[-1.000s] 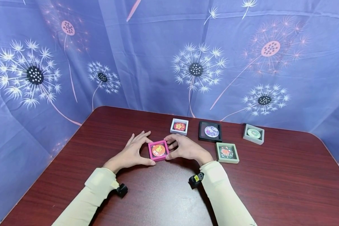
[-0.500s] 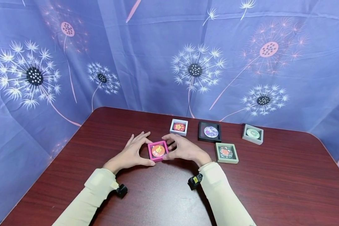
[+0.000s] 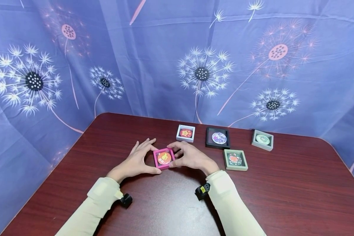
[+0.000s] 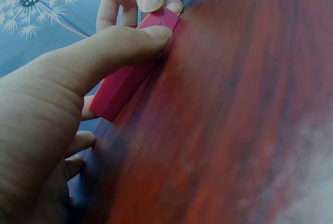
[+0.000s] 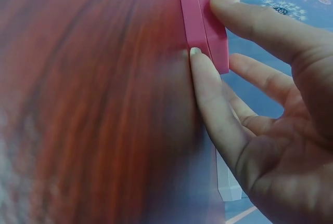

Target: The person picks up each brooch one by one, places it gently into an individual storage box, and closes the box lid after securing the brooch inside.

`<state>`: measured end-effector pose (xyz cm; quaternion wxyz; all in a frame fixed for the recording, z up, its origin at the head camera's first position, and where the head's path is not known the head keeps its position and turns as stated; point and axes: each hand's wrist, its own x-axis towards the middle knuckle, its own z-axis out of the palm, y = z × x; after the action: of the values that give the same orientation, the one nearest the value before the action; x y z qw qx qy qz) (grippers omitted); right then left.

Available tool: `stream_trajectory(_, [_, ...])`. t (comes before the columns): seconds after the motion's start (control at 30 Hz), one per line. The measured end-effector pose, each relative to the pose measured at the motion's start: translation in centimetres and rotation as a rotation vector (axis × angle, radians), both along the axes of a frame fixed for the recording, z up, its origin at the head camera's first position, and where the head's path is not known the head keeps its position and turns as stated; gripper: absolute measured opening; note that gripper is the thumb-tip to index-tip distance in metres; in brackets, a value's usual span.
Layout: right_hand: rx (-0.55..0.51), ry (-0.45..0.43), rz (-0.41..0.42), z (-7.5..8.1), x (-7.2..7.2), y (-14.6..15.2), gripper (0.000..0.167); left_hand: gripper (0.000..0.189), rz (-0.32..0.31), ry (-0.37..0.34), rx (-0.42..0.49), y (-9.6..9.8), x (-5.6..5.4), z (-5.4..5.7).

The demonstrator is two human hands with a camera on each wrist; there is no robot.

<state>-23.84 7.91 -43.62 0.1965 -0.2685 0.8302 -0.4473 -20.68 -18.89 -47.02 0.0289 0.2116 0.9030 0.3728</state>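
A pink square display frame [image 3: 163, 167] lies near the middle of the table, with an orange round badge [image 3: 164, 158] bearing a yellow thumbs-up behind its clear window. From the left, my left hand [image 3: 135, 163] holds it between thumb and fingers at the near and far edges; the left wrist view shows the thumb [image 4: 148, 39] along its side. My right hand [image 3: 192, 157] pinches the right end of the same frame, its fingertips on opposite edges. In the right wrist view a thin seam runs along the pink frame's side [image 5: 204, 18].
Behind the hands stand a white frame [image 3: 185, 140] with a red badge and a black frame [image 3: 210, 133] with a purple badge. Right of my right hand lie a light green frame [image 3: 236, 168] and, farther back, a grey frame [image 3: 266, 146]. A blue dandelion-print cloth [image 3: 153, 65] hangs behind the table.
My right hand's fingertips have slid slightly left, farther over the pink frame's edges. The left hand keeps its hold. The whole head view has shifted a little.
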Motion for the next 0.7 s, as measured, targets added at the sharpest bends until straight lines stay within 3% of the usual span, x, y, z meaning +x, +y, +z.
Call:
stream_trajectory(0.2, [0.026,0.018,-0.005,0.5,0.1,-0.1,0.065,0.063,0.003,0.009,-0.008,0.2,0.0,0.2])
stream_trajectory(0.43, [0.069,0.03,-0.015,1.2,0.5,-0.1,0.064,0.069,0.017,0.043,-0.022,0.4,-0.1,-0.2])
stream_trajectory(0.7, [0.091,0.03,-0.04,1.1,0.8,0.6,0.065,0.07,0.03,0.05,0.0,1.1,0.3,-0.1])
